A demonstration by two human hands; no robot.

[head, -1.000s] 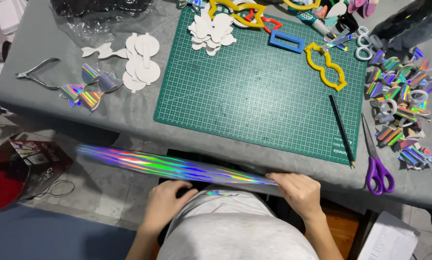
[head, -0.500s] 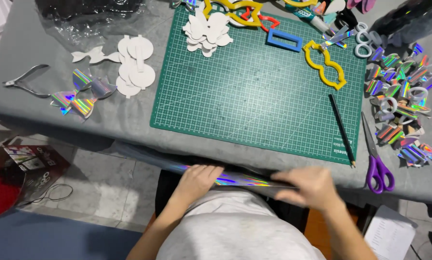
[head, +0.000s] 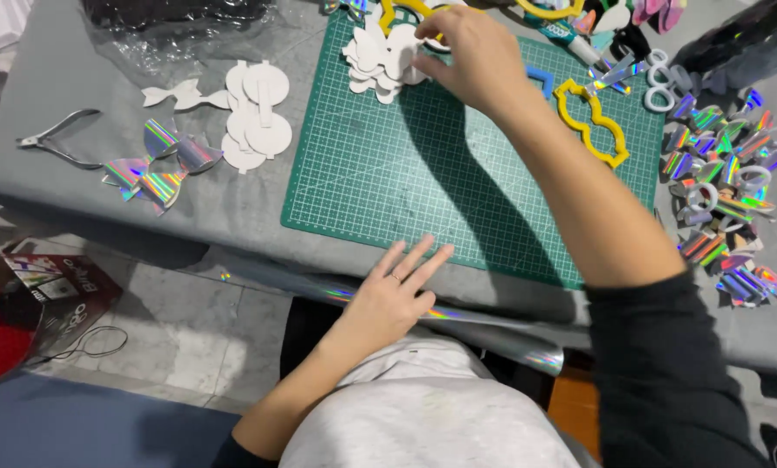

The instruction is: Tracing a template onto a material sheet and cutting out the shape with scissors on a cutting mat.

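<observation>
My left hand lies flat with spread fingers on a long holographic foil roll at the table's near edge, just below the green cutting mat. My right hand reaches across the mat to its far edge. Its curled fingertips rest on a pile of white bow-shaped cutouts. Whether it grips one is hidden by the fingers. A yellow outline template and a blue one lie just right of that hand.
Left of the mat lie more white cutouts, a holographic bow and metal pliers. A heap of holographic strips and white-handled scissors sit at the right. A red box is on the floor.
My right hand left the foil roll and reached up across the mat to the white cutouts. My left hand opened flat on the roll, which now sits lower at the table edge.
</observation>
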